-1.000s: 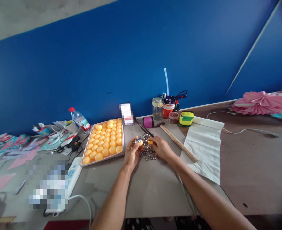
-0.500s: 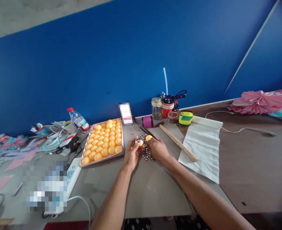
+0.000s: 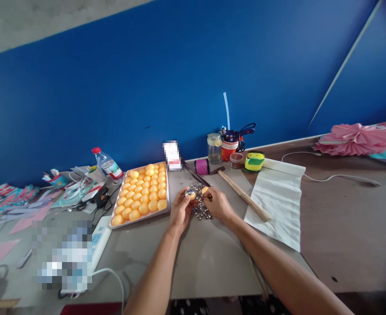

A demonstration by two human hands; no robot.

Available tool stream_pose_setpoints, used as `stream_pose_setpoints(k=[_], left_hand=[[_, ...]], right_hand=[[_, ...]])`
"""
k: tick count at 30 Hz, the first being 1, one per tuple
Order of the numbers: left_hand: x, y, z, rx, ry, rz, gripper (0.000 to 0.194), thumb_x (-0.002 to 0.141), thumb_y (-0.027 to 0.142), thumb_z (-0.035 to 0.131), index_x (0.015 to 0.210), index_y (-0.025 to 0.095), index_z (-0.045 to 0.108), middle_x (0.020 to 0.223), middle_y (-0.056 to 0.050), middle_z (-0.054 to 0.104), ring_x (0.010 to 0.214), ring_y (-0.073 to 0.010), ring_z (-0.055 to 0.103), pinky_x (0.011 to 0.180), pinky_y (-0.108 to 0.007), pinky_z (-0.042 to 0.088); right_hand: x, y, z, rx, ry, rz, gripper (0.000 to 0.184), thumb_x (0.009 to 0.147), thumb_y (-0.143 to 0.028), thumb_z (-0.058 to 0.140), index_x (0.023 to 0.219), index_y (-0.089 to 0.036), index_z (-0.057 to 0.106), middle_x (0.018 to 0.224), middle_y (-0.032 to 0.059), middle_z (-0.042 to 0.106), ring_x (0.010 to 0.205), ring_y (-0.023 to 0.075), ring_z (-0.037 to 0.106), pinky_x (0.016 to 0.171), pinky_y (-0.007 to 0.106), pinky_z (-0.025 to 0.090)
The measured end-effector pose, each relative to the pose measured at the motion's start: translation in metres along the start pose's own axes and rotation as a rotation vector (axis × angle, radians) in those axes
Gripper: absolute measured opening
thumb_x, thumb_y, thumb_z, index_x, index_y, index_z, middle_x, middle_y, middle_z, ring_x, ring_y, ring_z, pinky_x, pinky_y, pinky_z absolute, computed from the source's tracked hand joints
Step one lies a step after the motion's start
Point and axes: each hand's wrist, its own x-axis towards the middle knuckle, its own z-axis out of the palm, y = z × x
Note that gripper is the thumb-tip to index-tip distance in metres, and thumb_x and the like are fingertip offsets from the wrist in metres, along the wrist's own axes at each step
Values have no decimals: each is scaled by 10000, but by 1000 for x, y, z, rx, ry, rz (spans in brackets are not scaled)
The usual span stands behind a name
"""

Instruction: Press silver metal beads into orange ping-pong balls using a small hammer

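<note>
My left hand [image 3: 180,208] is closed around an orange ball [image 3: 192,197], the size of a ping-pong ball, with shiny silver beads showing at its top. My right hand [image 3: 218,204] sits just to the right, fingers bent and pressed together on a second orange ball [image 3: 205,190], which they partly hide. Under and between the hands lies a loose pile of silver metal beads [image 3: 203,213] on the grey table. To the left, a shallow white-edged tray [image 3: 168,192] holds rows of the same orange balls, two or three resting on top.
A hammer [image 3: 245,197] with a wooden handle lies right of the hands, beside a white sheet roll [image 3: 278,201]. Behind stand a purple roll [image 3: 202,166], a glass jar [image 3: 214,151] and a red cup [image 3: 229,151]. A water bottle [image 3: 109,166] and power strip [image 3: 101,236] are left.
The right hand has shifted slightly and its fingers now cover more of the second orange ball. My left hand stays in place with its ball.
</note>
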Motion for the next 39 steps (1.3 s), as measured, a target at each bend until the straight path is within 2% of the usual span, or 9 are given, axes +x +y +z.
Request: stream_pose_setpoints(k=[4, 7, 11, 15, 19, 23, 29, 35, 39], left_hand=[[-1, 2, 2, 7, -9, 6, 429, 670, 265, 747, 1058, 181, 582, 850, -21, 668, 665, -114, 633, 669, -255, 493], [-1, 3, 2, 10, -3, -1, 437, 658, 269, 755, 1051, 183, 584, 832, -14, 666, 646, -111, 629, 659, -253, 493], [-1, 2, 1, 7, -3, -4, 446, 659, 274, 753, 1058, 183, 577, 833, -14, 663, 641, -112, 628, 652, -255, 492], [0, 1, 1, 3, -9, 4, 444, 656, 279, 754, 1052, 180, 578, 829, -17, 662, 642, -120, 628, 649, -263, 492], [-1, 2, 3, 3, -3, 3, 431, 652, 281, 758, 1038, 186, 591, 811, -9, 659, 643, -116, 624, 657, -262, 487], [-1, 2, 3, 12, 0, -4, 434, 655, 279, 756, 1048, 190, 593, 817, -8, 655, 641, -111, 621, 650, -255, 485], [-1, 2, 3, 13, 1, -8, 431, 646, 281, 763, 1033, 187, 600, 812, -6, 654, 624, -104, 613, 645, -256, 486], [-2, 2, 4, 6, -36, -2, 407, 663, 274, 752, 1026, 182, 593, 817, -22, 675, 658, -129, 627, 659, -271, 482], [-3, 2, 4, 18, -77, 2, 419, 677, 284, 744, 1053, 188, 586, 837, -38, 683, 721, -157, 642, 708, -302, 480]], right_hand=[[0, -1, 3, 266, -100, 122, 70, 651, -171, 422, 655, -211, 480, 467, -50, 523, 445, 114, 484, 471, 209, 347], [0, 3, 6, 331, -132, 166, 75, 652, -175, 413, 681, -216, 469, 424, -68, 493, 387, 109, 443, 424, 206, 318], [0, 6, 7, 230, -59, 94, 82, 656, -175, 433, 680, -206, 506, 506, -46, 549, 486, 117, 504, 504, 216, 368], [0, 7, 6, 191, -21, 17, 214, 662, -149, 407, 777, -198, 581, 690, -11, 645, 664, 141, 580, 646, 244, 420], [2, 9, 5, 233, -1, 60, 254, 675, -147, 397, 827, -198, 595, 694, -6, 665, 684, 150, 591, 686, 264, 427], [4, 9, 5, 358, 7, 197, 178, 699, -221, 471, 817, -188, 600, 555, -20, 615, 557, 147, 565, 592, 259, 418], [5, 6, 2, 610, -21, 280, 191, 723, -374, 580, 720, -183, 564, 407, -69, 469, 359, 82, 381, 407, 216, 270], [3, 0, -2, 1038, -184, 310, 292, 601, -363, 741, 739, -162, 581, 619, -27, 596, 473, 68, 490, 487, 204, 361], [1, -5, -3, 1090, -294, 319, 284, 597, -324, 758, 737, -165, 569, 640, -20, 608, 452, 54, 462, 464, 196, 333]])
